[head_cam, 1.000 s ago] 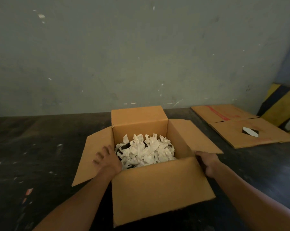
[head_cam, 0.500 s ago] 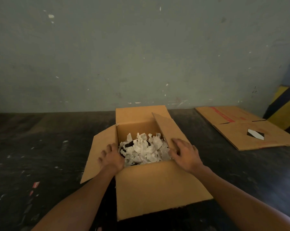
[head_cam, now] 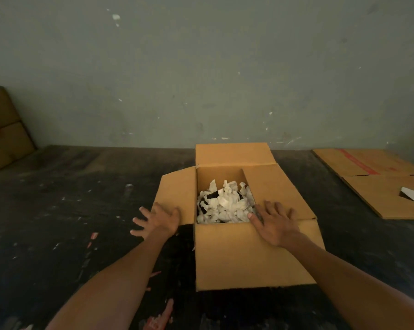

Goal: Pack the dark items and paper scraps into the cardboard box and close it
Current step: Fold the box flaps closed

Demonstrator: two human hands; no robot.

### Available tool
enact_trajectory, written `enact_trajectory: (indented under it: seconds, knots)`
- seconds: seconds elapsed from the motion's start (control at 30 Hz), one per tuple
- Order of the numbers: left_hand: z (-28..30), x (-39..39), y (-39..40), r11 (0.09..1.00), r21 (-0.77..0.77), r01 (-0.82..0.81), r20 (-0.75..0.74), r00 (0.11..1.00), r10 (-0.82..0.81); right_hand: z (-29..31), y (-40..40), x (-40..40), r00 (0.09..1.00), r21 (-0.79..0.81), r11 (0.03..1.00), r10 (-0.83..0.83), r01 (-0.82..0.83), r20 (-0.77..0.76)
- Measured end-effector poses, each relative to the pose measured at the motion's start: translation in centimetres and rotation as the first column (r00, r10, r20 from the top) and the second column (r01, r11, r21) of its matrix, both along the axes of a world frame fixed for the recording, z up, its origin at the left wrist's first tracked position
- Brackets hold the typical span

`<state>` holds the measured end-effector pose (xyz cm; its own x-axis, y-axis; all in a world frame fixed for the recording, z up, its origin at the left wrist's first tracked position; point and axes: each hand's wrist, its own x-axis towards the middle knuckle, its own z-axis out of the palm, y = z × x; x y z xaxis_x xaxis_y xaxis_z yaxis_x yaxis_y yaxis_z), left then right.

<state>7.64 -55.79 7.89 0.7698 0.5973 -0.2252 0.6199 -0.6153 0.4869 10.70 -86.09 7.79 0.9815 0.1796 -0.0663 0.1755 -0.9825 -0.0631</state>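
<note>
The cardboard box [head_cam: 248, 258] stands on the dark floor in front of me. White paper scraps [head_cam: 225, 203] fill it, with dark items [head_cam: 212, 195] showing between them. The right flap [head_cam: 275, 186] is folded flat over the opening, and my right hand [head_cam: 276, 222] lies palm down on its near end, fingers spread. My left hand [head_cam: 159, 219] rests with spread fingers at the near edge of the left flap [head_cam: 176, 196], which hangs outward. The far flap [head_cam: 233, 153] and near flap still stand open.
Flattened cardboard sheets [head_cam: 377, 182] with red tape and a white strip lie on the floor at the right. Brown boxes [head_cam: 3, 129] lean against the wall at the far left. A grey wall runs close behind the box. Small scraps litter the floor.
My right hand pushed the right flap from upright down flat over the box. My left hand slid outward from the box's inner edge to the left flap. The view shifted left.
</note>
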Motion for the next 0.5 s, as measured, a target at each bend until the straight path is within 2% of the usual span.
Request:
enact_trajectory:
  seconds: [0.1, 0.17, 0.33, 0.5]
  knots:
    - [-0.1, -0.3, 1.5, 0.945, -0.266, -0.191, -0.023, 0.981, 0.192, 0.1, 0.0, -0.1, 1.0, -0.009, 1.0, -0.004, 0.004, -0.006]
    - [0.3, -0.8, 2.1, 0.904, -0.369, -0.214, 0.044, 0.968, 0.247, 0.2, 0.1, -0.1, 1.0, -0.016, 1.0, -0.007, 0.007, -0.018]
    - [3.1, -1.6, 3.2, 0.94, -0.295, -0.171, 0.279, 0.925, 0.256, 0.5, 0.2, -0.4, 1.0, -0.013, 1.0, -0.014, 0.014, -0.022]
    - [7.3, -1.3, 2.3, 0.971, -0.22, -0.089, 0.467, 0.865, 0.185, 0.7, 0.2, -0.6, 1.0, -0.019, 1.0, -0.01, 0.01, -0.026]
